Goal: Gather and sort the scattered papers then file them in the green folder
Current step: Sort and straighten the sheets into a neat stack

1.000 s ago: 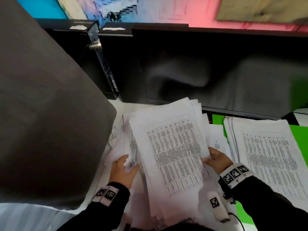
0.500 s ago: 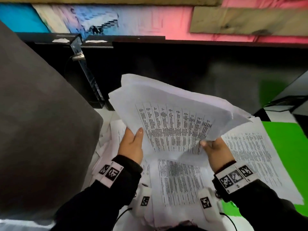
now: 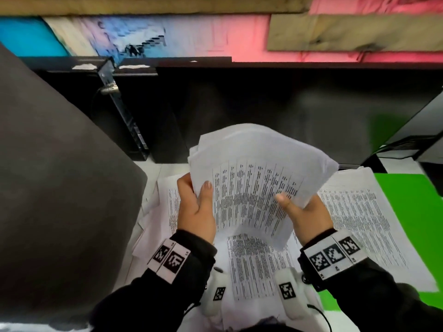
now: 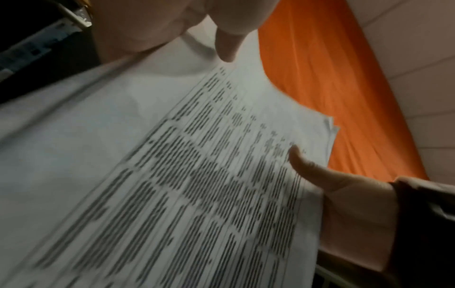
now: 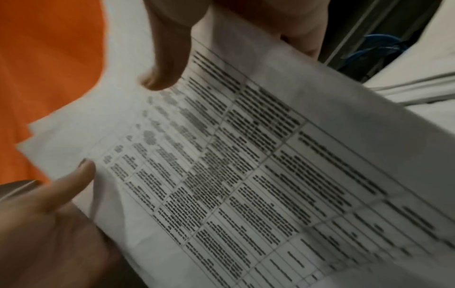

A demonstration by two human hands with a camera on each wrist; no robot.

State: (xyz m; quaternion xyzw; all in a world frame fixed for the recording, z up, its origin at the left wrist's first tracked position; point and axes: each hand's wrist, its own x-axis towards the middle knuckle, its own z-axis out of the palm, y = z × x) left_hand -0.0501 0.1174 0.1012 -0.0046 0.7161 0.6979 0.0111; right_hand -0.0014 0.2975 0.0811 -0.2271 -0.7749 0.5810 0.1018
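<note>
Both my hands hold a stack of printed papers raised above the desk, its top curling away from me. My left hand grips the stack's left edge, thumb on the printed face. At the lower right edge my right hand grips it the same way. The wrist views show the stack close up with a thumb pressed on it. More printed sheets lie flat on the desk below. A second pile lies on the open green folder at the right.
A large dark grey shape fills the left side. A black monitor stands behind the papers, with dark equipment at the far right. Loose sheets stick out at the desk's left. Orange fabric shows behind the stack.
The stack, flat on the desk a second ago, has been lifted by both hands. Since half a second ago it is bunched narrower and the hands have come closer together.
</note>
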